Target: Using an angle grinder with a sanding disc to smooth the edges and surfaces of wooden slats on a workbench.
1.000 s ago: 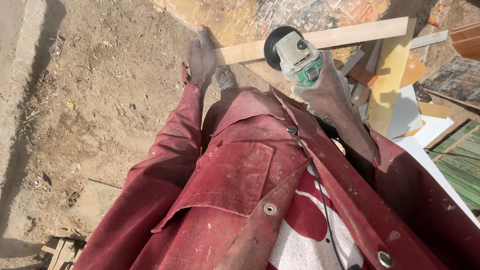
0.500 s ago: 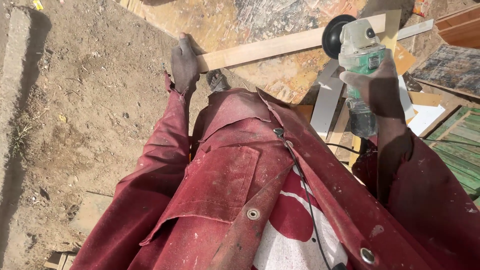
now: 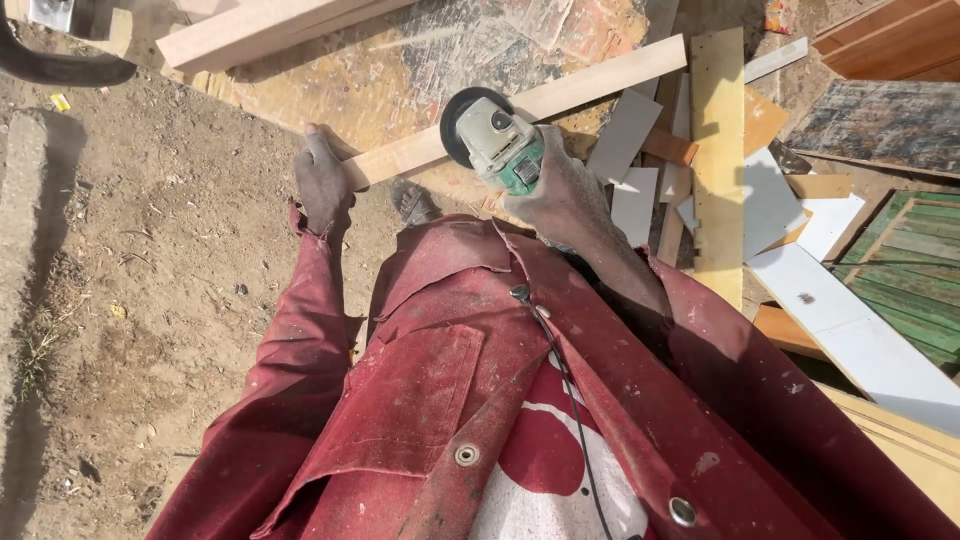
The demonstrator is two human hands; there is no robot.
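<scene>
- my left hand (image 3: 322, 185) grips the near end of a long pale wooden batten (image 3: 520, 108), fingers wrapped over its top edge and pinching it.
- my right hand (image 3: 565, 190) holds an angle grinder (image 3: 497, 140) with a grey and green body, fingers closed around its body.
- the grinder's dark disc sits against the batten, partway along its length, to the right of my left hand.
- the batten lies slanting across a stained yellow board (image 3: 400, 70) on the ground, its far end rising toward the upper right.
- offcuts of white panel (image 3: 850, 320) and a tall yellow plank (image 3: 718, 150) lie in a heap to the right.
- bare dirt ground (image 3: 130, 280) spreads to the left.
- my dusty red jacket (image 3: 430, 400) fills the lower view.
</scene>
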